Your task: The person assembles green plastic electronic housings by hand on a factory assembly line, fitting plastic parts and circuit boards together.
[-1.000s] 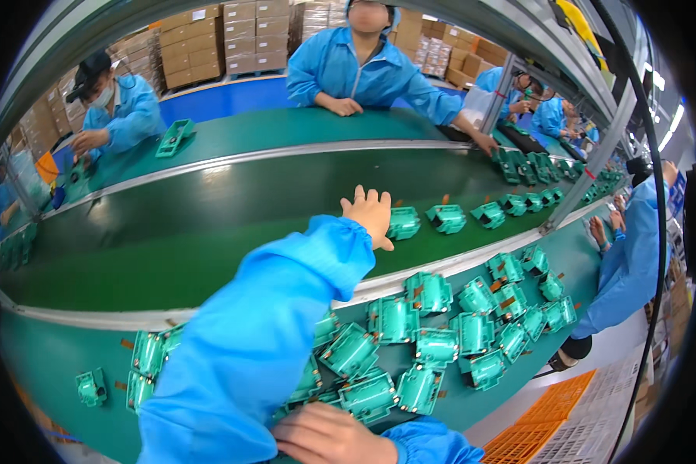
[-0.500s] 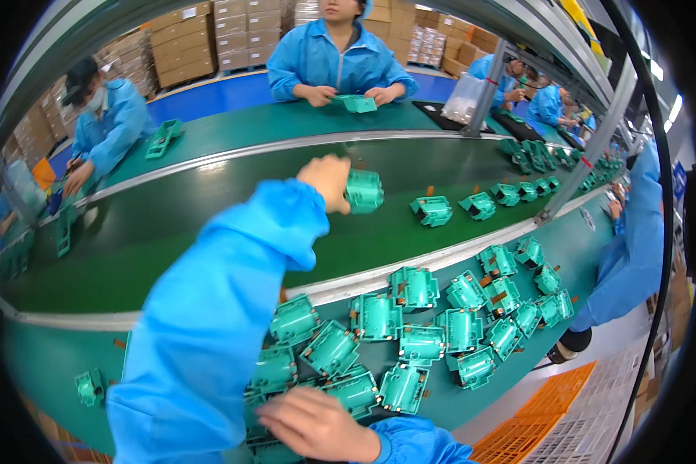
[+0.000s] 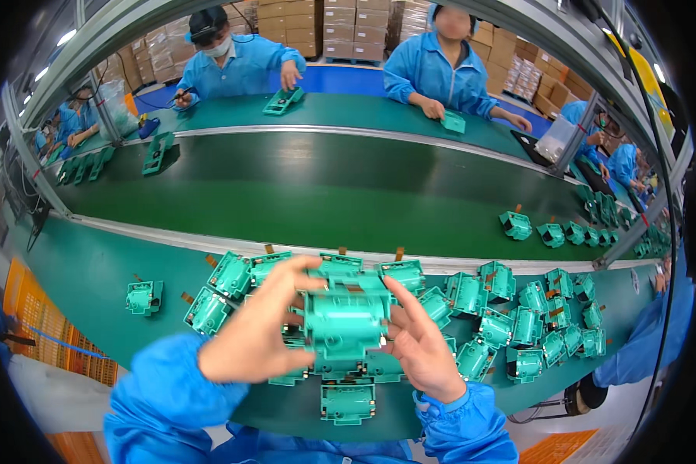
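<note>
green bench edge [image 3: 100, 271] beside dark conveyor belt [image 3: 325, 193] carried loose teal housings [image 3: 510, 325]; left hand [image 3: 247, 340] and right hand [image 3: 425, 348] pinched one teal housing [image 3: 346, 317] between them, raised near centre, apparently for inspection.

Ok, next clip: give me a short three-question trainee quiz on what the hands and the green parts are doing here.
1. True or false: both hands, left hand and right hand, grip one green plastic housing.
2. The loose pile of housings lies on: A) the dark conveyor belt; B) the near green bench; C) the floor.
3. Fill in: a single housing lies apart on the person's ____ side.

Key: 1 true; 2 B; 3 left.
</note>
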Demonstrator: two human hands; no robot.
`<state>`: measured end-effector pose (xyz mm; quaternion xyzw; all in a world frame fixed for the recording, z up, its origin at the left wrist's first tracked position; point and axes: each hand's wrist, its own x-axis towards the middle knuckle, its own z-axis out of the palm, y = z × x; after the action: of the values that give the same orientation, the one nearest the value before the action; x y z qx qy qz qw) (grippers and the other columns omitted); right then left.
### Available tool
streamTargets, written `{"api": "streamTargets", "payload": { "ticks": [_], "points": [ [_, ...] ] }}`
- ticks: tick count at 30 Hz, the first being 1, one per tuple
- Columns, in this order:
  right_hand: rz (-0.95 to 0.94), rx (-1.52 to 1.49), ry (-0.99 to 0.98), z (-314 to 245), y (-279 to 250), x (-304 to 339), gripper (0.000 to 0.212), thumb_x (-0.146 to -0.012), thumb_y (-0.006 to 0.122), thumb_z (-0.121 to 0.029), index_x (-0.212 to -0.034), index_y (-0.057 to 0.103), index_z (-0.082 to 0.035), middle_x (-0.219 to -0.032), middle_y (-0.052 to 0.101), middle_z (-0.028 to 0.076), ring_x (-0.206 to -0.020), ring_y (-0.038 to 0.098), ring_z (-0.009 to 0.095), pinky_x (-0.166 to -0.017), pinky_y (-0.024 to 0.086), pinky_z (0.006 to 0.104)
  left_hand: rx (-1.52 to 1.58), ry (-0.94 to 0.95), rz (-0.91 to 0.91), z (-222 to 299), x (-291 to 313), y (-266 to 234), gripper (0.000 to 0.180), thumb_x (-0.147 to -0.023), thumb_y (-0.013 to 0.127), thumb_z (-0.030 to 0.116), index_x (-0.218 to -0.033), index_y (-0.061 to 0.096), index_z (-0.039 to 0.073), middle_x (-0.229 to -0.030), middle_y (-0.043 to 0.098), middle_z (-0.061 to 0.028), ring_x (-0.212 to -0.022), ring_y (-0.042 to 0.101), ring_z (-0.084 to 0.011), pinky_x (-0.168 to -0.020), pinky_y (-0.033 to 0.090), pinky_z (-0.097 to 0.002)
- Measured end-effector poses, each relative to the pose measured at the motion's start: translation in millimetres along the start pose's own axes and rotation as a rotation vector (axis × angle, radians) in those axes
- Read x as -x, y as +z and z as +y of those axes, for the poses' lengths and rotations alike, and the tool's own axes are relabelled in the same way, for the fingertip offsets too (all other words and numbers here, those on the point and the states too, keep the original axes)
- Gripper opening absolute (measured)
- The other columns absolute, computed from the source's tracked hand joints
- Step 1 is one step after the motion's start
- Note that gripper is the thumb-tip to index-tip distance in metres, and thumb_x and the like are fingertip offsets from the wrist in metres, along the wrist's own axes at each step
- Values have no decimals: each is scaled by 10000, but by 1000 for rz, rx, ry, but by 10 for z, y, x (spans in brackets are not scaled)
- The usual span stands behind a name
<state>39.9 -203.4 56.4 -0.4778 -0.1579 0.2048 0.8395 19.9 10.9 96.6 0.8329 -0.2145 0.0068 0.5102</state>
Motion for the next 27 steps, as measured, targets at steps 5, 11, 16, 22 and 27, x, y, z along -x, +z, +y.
{"api": "streamTargets", "payload": {
  "ticks": [5,11,16,22,27],
  "points": [
    [5,58,-2,56,94,-33,587,-810,527,-35,-1309,219,-13,-1127,477,165,-1000,489,208,-855,377,309,552,-38,135,-152,223,310,763,-635,589,-113,-1281,241,98,-1288,240,-138,-1021,444,-211,-854,418,-345],
    [145,-11,-7,220,-8,-43,601,-789,559,-53,-1296,240,0,-1138,469,165,-990,483,189,-811,385,278,1103,-206,76,-318,169,345,754,-721,529,-124,-1341,163,99,-1240,340,-134,-1031,433,-194,-816,422,-312],
    [141,6,-42,282,10,-17,637,-779,566,-48,-1303,207,8,-1137,466,176,-1017,483,209,-822,390,293,1112,-259,73,-402,228,368,698,-746,526,-100,-1336,203,88,-1241,338,-128,-1009,444,-182,-777,434,-279],
    [108,-19,-4,337,-63,-29,669,-754,546,57,-1312,181,-1,-1183,425,188,-1060,467,236,-867,387,326,1058,-253,139,-485,213,429,677,-733,513,-128,-1322,223,37,-1270,340,-150,-1023,452,-186,-751,436,-268],
    [20,-2,35,315,-73,-15,705,-754,511,115,-1334,140,-38,-1238,372,202,-1097,440,258,-881,388,351,1027,-242,143,-572,247,409,696,-711,492,-163,-1322,231,45,-1273,359,-136,-1058,452,-204,-721,438,-255]
  ]
}}
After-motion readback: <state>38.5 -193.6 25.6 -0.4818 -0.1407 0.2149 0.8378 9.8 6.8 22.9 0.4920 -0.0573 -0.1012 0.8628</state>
